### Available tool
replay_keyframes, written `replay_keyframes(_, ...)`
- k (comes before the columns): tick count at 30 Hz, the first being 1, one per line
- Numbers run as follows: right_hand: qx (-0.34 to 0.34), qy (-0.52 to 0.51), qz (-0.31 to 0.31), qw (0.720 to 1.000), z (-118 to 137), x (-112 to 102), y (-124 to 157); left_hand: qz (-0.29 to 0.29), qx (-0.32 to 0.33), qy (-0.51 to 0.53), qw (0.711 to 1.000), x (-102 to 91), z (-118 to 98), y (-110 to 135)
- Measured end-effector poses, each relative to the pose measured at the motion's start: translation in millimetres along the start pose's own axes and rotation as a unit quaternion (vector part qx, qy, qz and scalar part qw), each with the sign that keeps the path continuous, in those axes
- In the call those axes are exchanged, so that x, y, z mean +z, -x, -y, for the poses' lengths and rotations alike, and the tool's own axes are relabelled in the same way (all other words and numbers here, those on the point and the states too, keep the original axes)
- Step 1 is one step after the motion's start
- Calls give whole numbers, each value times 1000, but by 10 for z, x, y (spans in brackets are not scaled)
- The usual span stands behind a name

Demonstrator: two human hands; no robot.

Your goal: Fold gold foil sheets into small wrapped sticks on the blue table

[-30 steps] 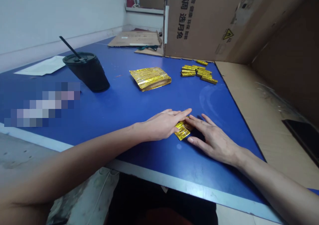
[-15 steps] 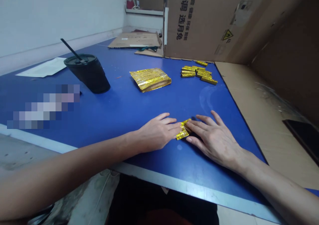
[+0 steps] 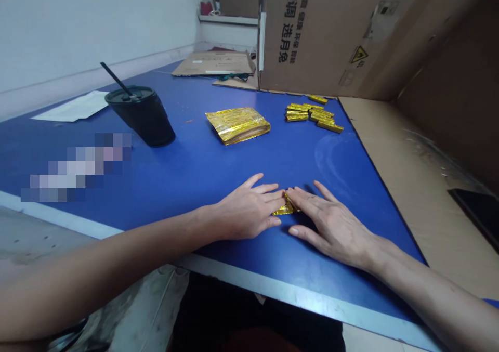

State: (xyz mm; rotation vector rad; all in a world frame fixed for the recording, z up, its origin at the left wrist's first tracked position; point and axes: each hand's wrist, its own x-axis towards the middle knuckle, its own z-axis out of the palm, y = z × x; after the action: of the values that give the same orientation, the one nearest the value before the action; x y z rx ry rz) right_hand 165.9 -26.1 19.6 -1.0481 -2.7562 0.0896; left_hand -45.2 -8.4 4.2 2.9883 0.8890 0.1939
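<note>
On the blue table (image 3: 187, 178), the left fingers (image 3: 274, 196) and right fingers (image 3: 307, 200), partly spread, touch gold foil (image 3: 287, 208).

foil piece (image 3: 286, 208): gold | foil stack (image 3: 237, 123): streaked gold | table (image 3: 218, 172): blue

Left hand (image 3: 249, 211) and right hand (image 3: 337, 224) bare; slender fingers, narrow wrists. Left forearm (image 3: 128, 256) bare to left border of view; right forearm (image 3: 421, 284) bare too, slim. Near middle, black clothing (image 3: 214, 310), shadowed; dim dark-red patch (image 3: 257, 339) there, whether garment cannot tell.
</note>
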Motion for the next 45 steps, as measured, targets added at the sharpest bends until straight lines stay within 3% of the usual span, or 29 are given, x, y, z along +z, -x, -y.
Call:
replay_keyframes(5, 39, 25, 5, 999, -45, -14, 28, 6, -10, 6, 1000, 24, 43, 83)
replay_keyframes(12, 43, 81, -3, 996, -1, -73, 22, 30, -22, 11, 999, -8, 96, 246)
replay_keyframes(18, 25, 103, 1, 994, 144, -126, 34, 40, -38, 14, 998, -70, 179, 90)
replay_keyframes(25, 0, 101, -18, 995, 170, -96, 57, -8, -54, -39, 998, -51, -78, -75)
replay_keyframes(45, 8, 121, 11, 993, 127, -74, 121, 26, -96, 45, 994, -63, 20, 78)
